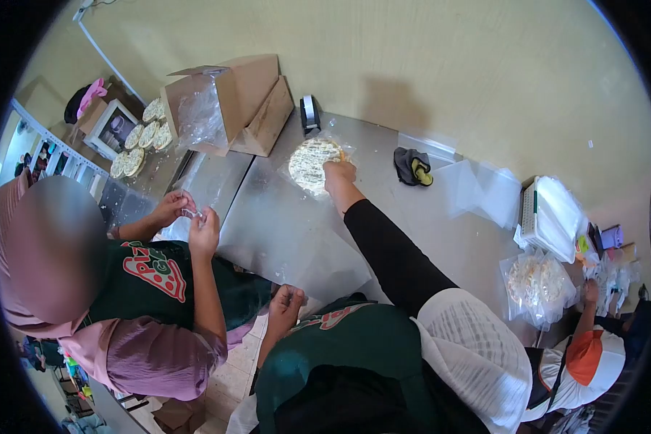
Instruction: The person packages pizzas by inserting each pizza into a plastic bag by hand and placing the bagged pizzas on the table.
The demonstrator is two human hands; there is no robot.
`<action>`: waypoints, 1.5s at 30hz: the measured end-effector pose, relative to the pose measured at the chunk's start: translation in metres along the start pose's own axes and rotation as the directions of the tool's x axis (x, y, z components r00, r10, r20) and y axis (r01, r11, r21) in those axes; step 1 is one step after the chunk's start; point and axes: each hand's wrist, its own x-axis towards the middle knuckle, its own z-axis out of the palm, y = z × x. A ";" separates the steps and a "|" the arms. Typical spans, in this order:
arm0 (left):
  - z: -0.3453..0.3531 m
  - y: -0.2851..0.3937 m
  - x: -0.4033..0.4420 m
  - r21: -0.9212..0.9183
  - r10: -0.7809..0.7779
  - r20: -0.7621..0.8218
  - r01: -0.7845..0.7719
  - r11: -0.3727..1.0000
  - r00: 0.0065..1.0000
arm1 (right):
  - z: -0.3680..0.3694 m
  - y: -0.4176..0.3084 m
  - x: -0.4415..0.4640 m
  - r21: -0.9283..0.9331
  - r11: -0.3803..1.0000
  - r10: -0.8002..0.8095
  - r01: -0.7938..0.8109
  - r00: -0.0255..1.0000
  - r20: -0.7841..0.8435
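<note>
My right hand (338,176) reaches across the metal table and grips the near right edge of a round, pale pizza (315,163) with a speckled topping. Clear plastic shows around the pizza's rim. Close to my body, my left hand (286,307) is closed, its fingers pinching the corner of a large clear plastic bag (296,257) that lies toward the table's front edge. A black tape dispenser (309,114) stands just beyond the pizza. To the right of my right hand is a dark grey cloth pouch (412,166) with something yellow-green in it.
An open cardboard box (228,105) with plastic inside stands at the back left, near several pizzas (148,135). At left, a co-worker's hands (188,217) handle clear plastic. Rightward lie plastic sheets (477,189), a white basket (546,217) and bagged pizzas (535,286); another person (586,362) works there.
</note>
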 end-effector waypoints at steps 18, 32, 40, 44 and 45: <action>0.003 0.004 0.009 0.012 -0.027 -0.110 0.029 1.000 0.994 | -0.045 0.020 0.009 0.698 0.669 -0.305 -0.255 0.763 0.570; 0.016 0.029 0.029 -0.071 0.042 -0.160 -0.054 0.996 0.986 | -0.138 0.079 0.040 0.757 0.409 -0.524 -0.509 0.548 0.652; 0.066 0.058 0.069 0.431 0.612 0.375 -0.715 0.550 0.697 | -0.258 0.113 0.035 0.963 0.268 -0.704 -0.017 0.680 0.208; 0.131 0.069 0.069 0.318 0.486 0.743 -0.882 0.348 0.460 | -0.356 0.109 -0.034 0.982 0.137 -0.630 -0.131 0.754 0.188; 0.144 0.055 0.072 0.256 0.417 0.831 -0.919 0.300 0.368 | -0.374 0.112 -0.050 0.989 0.117 -0.610 -0.088 0.779 0.142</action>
